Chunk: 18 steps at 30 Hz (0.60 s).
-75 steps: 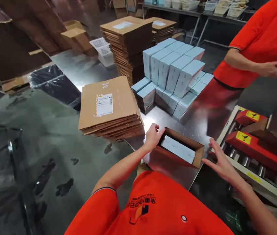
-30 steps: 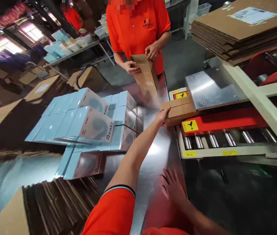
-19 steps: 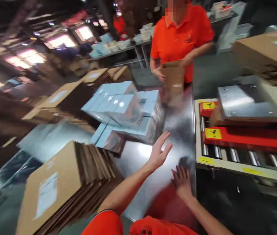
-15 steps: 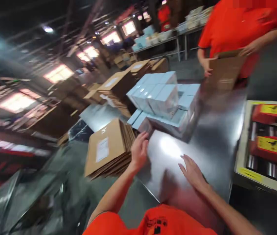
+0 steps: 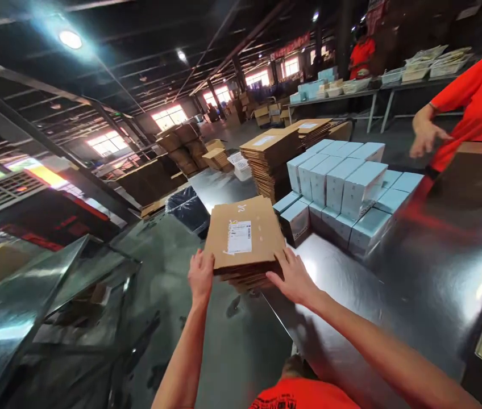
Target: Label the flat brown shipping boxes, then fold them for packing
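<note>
A stack of flattened cardboard boxes [image 5: 262, 227] with a white label on top sits at the table's near left edge. My left hand [image 5: 201, 276] is at the stack's left front corner, fingers against its edge. At the right front corner is my right hand [image 5: 294, 276], its fingers spread and touching the cardboard. Several light blue boxes [image 5: 352, 176] stand in two layers just right of the stack, on the metal table [image 5: 352, 284].
Taller stacks of flat cardboard [image 5: 269, 153] rise behind. A person in an orange shirt [image 5: 480, 108] stands at the right by a brown carton [image 5: 475, 173]. A glossy metal-framed surface [image 5: 19, 312] is at the lower left, and a dark wrapped bundle [image 5: 187, 209] lies beyond the stack.
The view has turned left. Both my hands have moved to the front corners of the cardboard stack; my right hand was over the bare table before. The other person's hand has come off the carton.
</note>
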Available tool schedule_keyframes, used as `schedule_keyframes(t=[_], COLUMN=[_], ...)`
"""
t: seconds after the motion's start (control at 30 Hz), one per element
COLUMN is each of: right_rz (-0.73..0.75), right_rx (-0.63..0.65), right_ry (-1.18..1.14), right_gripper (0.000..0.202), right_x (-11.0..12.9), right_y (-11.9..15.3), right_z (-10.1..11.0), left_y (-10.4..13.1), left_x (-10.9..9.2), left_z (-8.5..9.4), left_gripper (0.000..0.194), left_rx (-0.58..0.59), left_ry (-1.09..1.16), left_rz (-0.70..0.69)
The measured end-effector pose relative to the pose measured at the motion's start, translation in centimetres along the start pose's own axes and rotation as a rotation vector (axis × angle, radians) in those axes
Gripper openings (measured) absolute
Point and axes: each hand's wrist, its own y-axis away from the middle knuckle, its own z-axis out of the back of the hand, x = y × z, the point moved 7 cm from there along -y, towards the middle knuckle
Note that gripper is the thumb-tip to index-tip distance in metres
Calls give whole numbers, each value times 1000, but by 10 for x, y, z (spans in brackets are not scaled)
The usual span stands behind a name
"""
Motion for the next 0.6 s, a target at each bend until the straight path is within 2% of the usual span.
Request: schedule_keyframes(t=[0.07, 0.1, 0.17, 0.27, 0.33, 0.37, 0.43, 0.53, 0.6], right_rz=[40, 59, 84, 121, 154, 150, 63, -202, -338], right_rx=[11, -28, -233, -619, -731, -751, -772, -817, -816], right_ry=[-80, -121, -209, -357, -398, -393, -385, -449, -499], right_gripper=[63, 64, 69, 78, 80, 81, 85, 91, 93], right_x=[-3, -6, -15, -37, -53, -61, -84, -130, -155], right_y=[18, 23, 26, 32, 43, 51, 72, 115, 148], right_z=[15, 33, 89, 188, 230, 240, 241, 212, 185], left_y=[21, 33, 59, 99, 127, 141, 168, 205, 218], left_x=[-14, -24, -52, -98, -121, -129, -137, -141, -134], left_z=[17, 21, 23, 8, -17, -32, -59, -93, -114], left_gripper=[48, 52, 53, 43, 38, 37, 40, 52, 56], left_rx=[-117, -132, -65, 201, 459, 581, 768, 979, 1019], left_ry=[533, 755, 1007, 1082, 1038, 1017, 1011, 1042, 1003], left_rz=[54, 78, 66, -88, -187, -214, -230, -209, -157])
